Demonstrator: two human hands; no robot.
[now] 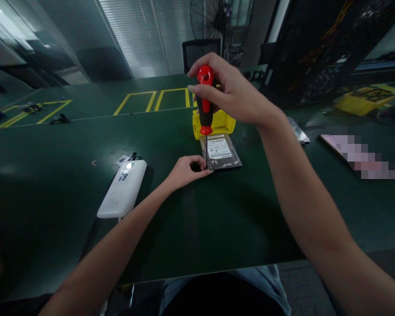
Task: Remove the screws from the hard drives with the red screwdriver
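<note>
A hard drive [221, 151] with a white label lies flat on the dark green table [217, 210]. A red and black screwdriver [205, 103] stands upright over the drive's near left corner. My right hand [228, 90] is closed round its handle from above. My left hand [186, 171] rests on the table at that same corner, fingers pinched round the thin shaft near its tip.
A yellow box [222, 123] sits just behind the drive. A white power bank [123, 189] lies to the left. A silver bag [299, 131] and a blurred flat item [358, 153] lie to the right. A yellow tray [362, 101] and a fan [222, 22] stand at the back.
</note>
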